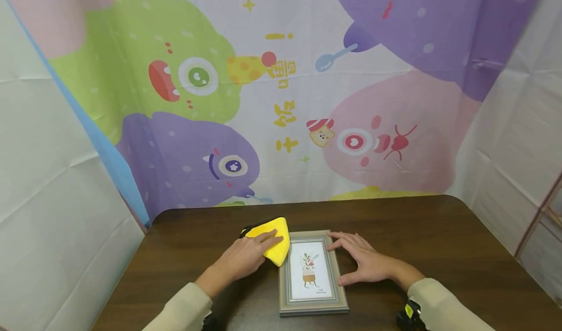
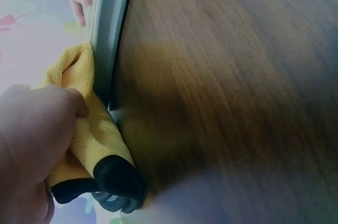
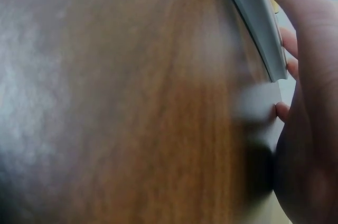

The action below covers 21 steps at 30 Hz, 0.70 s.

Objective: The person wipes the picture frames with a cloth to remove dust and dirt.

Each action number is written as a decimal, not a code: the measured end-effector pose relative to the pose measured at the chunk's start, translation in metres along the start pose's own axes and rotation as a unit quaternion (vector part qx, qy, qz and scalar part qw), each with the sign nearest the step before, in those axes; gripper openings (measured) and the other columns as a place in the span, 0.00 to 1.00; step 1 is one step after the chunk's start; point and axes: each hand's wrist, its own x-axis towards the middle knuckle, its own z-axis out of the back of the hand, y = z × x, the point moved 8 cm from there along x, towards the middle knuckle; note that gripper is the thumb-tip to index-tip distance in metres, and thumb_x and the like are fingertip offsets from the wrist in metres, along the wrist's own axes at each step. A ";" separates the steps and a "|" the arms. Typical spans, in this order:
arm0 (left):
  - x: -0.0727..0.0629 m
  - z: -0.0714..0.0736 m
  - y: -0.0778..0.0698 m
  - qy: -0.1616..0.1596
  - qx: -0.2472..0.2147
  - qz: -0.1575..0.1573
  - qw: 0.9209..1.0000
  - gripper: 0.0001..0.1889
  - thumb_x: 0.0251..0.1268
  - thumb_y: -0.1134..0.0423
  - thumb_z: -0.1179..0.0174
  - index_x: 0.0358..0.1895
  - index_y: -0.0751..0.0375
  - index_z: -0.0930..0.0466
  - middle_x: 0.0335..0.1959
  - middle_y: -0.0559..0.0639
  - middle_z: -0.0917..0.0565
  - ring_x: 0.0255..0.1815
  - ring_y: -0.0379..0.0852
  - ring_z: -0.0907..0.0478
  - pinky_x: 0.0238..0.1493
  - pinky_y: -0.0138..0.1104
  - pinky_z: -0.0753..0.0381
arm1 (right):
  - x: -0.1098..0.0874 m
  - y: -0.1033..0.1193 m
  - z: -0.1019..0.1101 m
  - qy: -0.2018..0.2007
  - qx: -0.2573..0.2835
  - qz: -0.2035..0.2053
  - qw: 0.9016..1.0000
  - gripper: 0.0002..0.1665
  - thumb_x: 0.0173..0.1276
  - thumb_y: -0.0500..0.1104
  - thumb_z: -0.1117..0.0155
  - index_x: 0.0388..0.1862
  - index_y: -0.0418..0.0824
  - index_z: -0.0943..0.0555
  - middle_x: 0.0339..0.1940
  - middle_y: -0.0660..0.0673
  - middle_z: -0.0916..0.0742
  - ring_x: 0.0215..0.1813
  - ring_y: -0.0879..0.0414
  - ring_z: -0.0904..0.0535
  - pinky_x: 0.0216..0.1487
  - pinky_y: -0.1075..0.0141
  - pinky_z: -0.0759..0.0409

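Note:
A picture frame point(image 1: 341, 297) with a pale grey-beige border lies face up on the table, showing a print of a potted plant. My left hand point(image 1: 246, 257) holds a yellow cloth point(image 1: 279, 249) with black edging against the frame's upper left side. Folds of the cloth point(image 2: 100, 134) bunch beneath the fingers in the left wrist view. On the frame's right side is my right hand point(image 1: 369, 262), its fingers spread near the top right corner and its thumb lower along the edge. The right wrist view shows this hand point(image 3: 317, 92) beside the frame's side point(image 3: 256, 18).
The dark wooden table point(image 1: 184, 253) extends around the frame on both sides. Behind it hangs a cartoon-printed curtain point(image 1: 281, 184), with white sheeting point(image 1: 57, 214) at the left and more white sheeting point(image 1: 500, 194) at the right.

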 end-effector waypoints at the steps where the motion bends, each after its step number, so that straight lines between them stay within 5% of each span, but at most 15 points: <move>1: 0.000 0.000 0.000 0.003 -0.001 0.000 1.000 0.30 0.73 0.69 0.26 0.77 0.53 0.18 0.76 0.58 0.14 0.51 0.57 0.05 0.46 0.46 0.05 | 0.000 -0.001 0.000 0.000 -0.001 0.000 1.000 0.45 0.66 0.60 0.16 0.78 0.54 0.25 0.94 0.37 0.35 0.92 0.25 0.43 0.80 0.11 0.60; 21: -0.017 0.002 -0.021 0.015 0.020 -0.031 0.999 0.29 0.75 0.65 0.25 0.76 0.49 0.18 0.76 0.57 0.14 0.40 0.49 0.06 0.43 0.39 0.06 | -0.001 0.001 0.000 0.000 0.006 -0.005 1.000 0.45 0.67 0.60 0.15 0.77 0.53 0.24 0.94 0.37 0.36 0.92 0.24 0.46 0.81 0.11 0.63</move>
